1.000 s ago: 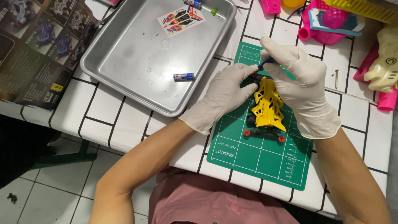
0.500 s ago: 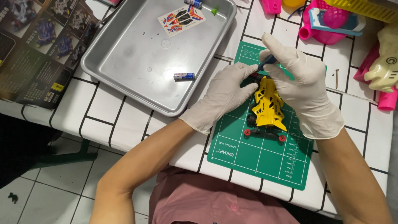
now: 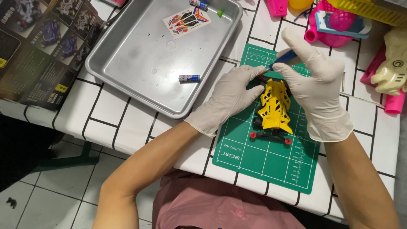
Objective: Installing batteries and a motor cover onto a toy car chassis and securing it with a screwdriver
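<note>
A yellow toy race car [image 3: 274,106] with black wheels and red front rollers lies on a green cutting mat [image 3: 271,161]. My left hand [image 3: 231,96], in a white glove, grips the car's far end from the left. My right hand [image 3: 316,85], also gloved, holds a blue-handled screwdriver [image 3: 283,57] whose tip points down at the far end of the car. The spot where the tip meets the car is hidden by my fingers.
A metal tray [image 3: 127,80] at the left holds a sticker sheet [image 3: 187,19], a small battery [image 3: 189,78], another battery [image 3: 198,4] and a green bit. A printed box [image 3: 38,46] lies far left. Pink and yellow toys [image 3: 335,25] crowd the back right. The tiled table's near edge runs below the mat.
My right hand has shifted slightly with the screwdriver at the car's far end. My left hand and the car stay put.
</note>
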